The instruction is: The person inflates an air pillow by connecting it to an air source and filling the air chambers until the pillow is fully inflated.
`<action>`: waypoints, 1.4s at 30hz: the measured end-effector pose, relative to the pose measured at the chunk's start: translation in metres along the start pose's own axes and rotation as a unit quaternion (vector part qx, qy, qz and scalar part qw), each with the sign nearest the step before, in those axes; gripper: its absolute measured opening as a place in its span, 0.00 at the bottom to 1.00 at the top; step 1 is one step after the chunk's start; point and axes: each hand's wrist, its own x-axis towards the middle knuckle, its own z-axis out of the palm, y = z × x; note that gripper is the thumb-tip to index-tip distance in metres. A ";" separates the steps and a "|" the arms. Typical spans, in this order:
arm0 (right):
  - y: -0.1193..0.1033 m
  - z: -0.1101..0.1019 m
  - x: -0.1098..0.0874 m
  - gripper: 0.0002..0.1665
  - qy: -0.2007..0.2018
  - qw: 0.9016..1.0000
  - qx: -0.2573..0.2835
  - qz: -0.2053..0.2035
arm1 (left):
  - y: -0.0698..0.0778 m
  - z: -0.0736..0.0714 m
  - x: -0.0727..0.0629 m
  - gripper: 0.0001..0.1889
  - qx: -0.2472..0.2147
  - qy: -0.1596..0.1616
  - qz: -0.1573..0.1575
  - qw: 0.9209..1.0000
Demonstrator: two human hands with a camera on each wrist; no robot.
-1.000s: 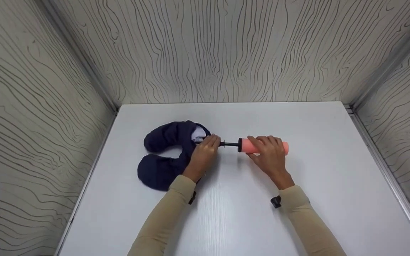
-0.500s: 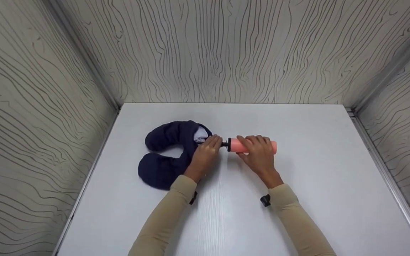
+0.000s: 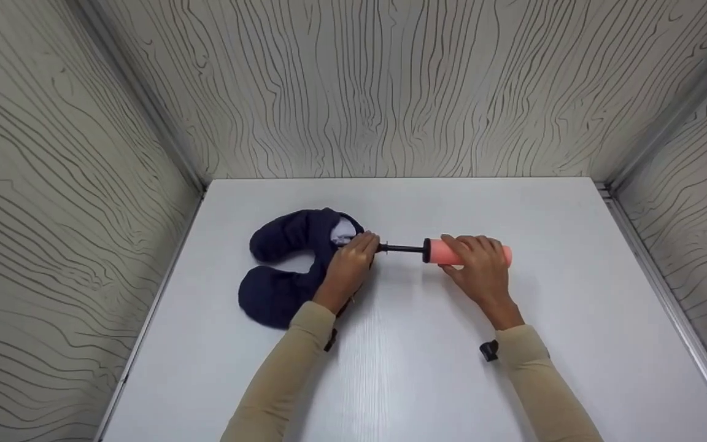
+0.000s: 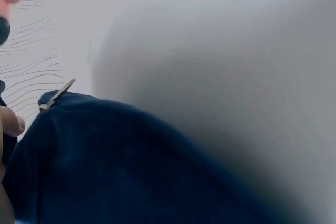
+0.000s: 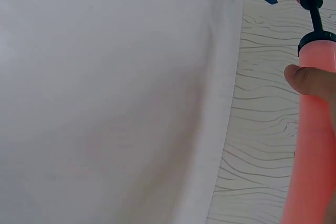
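A navy U-shaped neck pillow (image 3: 286, 294) lies on the white table, with a pale inner piece (image 3: 342, 229) showing at an opening in its cover. My left hand (image 3: 348, 267) is at that opening and grips the black end of a hand pump; its fingers hide most of that end. The pump's pink barrel (image 5: 315, 145) is held in my right hand (image 3: 481, 270), thumb on one side. Between the hands, a long stretch of black rod (image 3: 405, 248) is exposed. In the left wrist view, a zipper pull (image 4: 58, 94) hangs at the edge of the navy cover.
The white table (image 3: 415, 380) carries the pillow and pump. Wood-grain panels (image 3: 353, 92) rise behind and at both sides, with metal rails (image 3: 666, 288) along the table's sides.
My right hand first pushed the pink barrel left toward my left hand, then drew it back right, farther than at the start. More rod shows now. The left hand and pillow barely moved.
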 end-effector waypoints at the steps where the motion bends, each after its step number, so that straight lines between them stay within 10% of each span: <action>1: 0.004 -0.002 -0.002 0.43 0.000 1.000 0.000 0.004 | 0.000 -0.001 -0.001 0.15 -0.002 0.002 -0.003 1.000; 26: -0.051 0.029 0.013 0.39 0.018 0.999 -0.005 -0.032 | 0.016 -0.002 0.003 0.16 0.049 0.000 0.015 0.999; 42: -0.021 0.010 0.003 0.43 0.002 1.000 -0.007 -0.006 | 0.004 0.000 0.002 0.16 0.005 0.017 0.011 1.000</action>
